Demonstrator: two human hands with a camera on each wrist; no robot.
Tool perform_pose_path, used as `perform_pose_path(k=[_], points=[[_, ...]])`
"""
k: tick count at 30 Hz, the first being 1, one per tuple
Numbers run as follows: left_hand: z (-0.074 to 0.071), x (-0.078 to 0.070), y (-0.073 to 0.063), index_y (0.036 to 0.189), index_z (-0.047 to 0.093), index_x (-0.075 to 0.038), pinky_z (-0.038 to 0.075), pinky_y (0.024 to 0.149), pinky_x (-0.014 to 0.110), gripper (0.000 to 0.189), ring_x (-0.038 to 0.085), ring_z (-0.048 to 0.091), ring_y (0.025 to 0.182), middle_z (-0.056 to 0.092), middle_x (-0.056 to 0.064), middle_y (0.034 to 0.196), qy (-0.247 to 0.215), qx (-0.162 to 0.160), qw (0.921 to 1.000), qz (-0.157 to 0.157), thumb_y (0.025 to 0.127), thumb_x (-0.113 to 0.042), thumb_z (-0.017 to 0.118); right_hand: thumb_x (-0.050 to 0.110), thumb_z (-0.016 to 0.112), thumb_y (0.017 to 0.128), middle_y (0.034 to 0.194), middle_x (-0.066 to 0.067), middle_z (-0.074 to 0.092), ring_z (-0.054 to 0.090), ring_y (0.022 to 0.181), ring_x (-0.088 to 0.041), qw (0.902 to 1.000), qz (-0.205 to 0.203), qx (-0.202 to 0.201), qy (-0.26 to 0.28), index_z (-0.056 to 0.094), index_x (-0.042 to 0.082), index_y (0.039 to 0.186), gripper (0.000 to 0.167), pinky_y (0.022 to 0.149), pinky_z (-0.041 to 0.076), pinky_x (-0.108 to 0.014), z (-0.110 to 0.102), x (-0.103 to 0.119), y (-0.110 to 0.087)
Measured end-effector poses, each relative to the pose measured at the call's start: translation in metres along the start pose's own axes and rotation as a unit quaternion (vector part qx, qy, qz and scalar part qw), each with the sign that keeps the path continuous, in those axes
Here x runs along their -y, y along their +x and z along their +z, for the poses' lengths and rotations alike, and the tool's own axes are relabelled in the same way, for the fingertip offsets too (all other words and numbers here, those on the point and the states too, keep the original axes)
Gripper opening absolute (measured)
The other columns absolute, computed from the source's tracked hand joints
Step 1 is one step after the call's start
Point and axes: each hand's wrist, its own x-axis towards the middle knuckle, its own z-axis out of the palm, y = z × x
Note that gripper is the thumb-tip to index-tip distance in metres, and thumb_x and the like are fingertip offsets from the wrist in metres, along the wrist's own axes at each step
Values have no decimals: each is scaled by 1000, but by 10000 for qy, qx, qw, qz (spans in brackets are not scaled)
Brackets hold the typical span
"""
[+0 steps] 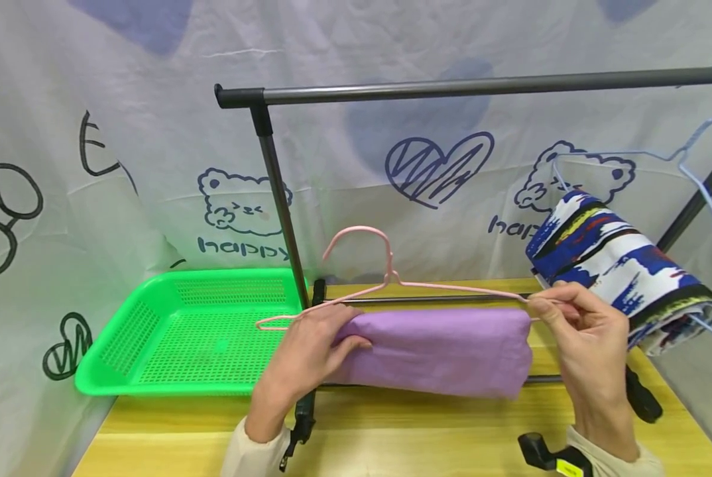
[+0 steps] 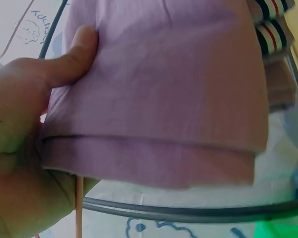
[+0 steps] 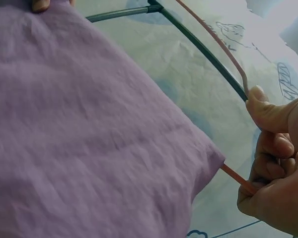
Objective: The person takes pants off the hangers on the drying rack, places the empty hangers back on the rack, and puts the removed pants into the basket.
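A pink wire clothes hanger point(image 1: 390, 265) is held up in front of the rack, its hook upward. Folded purple cloth point(image 1: 439, 351) is draped over the hanger's bottom bar. My left hand point(image 1: 303, 350) grips the cloth's left end together with the hanger, thumb lying on the front of the fabric. In the left wrist view the cloth point(image 2: 164, 94) shows its layered folded edges. At the other end, my right hand point(image 1: 585, 341) pinches the hanger's right corner, just beyond the cloth. The right wrist view shows a short bare stretch of hanger bar point(image 3: 236, 177) between fabric and fingers.
A dark metal rack point(image 1: 427, 88) spans the wooden table point(image 1: 368, 437). From its right side, a blue hanger point(image 1: 699, 136) carries a folded blue, white and black patterned cloth point(image 1: 624, 265). A green plastic basket point(image 1: 171, 358) stands on the left. Behind hangs a printed curtain point(image 1: 332, 152).
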Motion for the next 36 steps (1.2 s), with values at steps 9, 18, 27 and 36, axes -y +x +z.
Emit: perform_pose_path(k=[9,18,27,36], points=[[6,2,-4,89,74,-18,56,74,31,15,9,68,84,73,-8,88,-175,-520,9985,-13,84,-26,86,-14,69,89,80,-13,65,49,67,-14,9978,543,116,-369,65,-22,95,11,59,46,-16,-5,-2,0],[6,1,-6,88,78,-14,56,64,31,15,11,68,77,72,-4,83,-24,-1062,9942,145,82,-25,86,-10,68,93,90,-12,70,61,76,-18,9947,488,473,-775,66,-19,100,11,68,53,-17,-10,-5,2],[6,3,-6,91,79,-13,58,64,34,17,16,71,78,75,-2,86,232,-1279,9911,275,80,-24,87,-4,71,93,86,-10,70,58,69,-16,9909,727,517,-1006,68,-15,98,12,60,49,-17,-9,-8,4],[5,4,-1,94,80,-13,59,67,36,17,18,74,83,77,-1,90,222,-1358,9899,337,82,-25,84,-5,73,91,85,-9,71,59,66,-14,9896,635,416,-1219,69,-14,96,11,58,50,-16,-11,-6,5]])
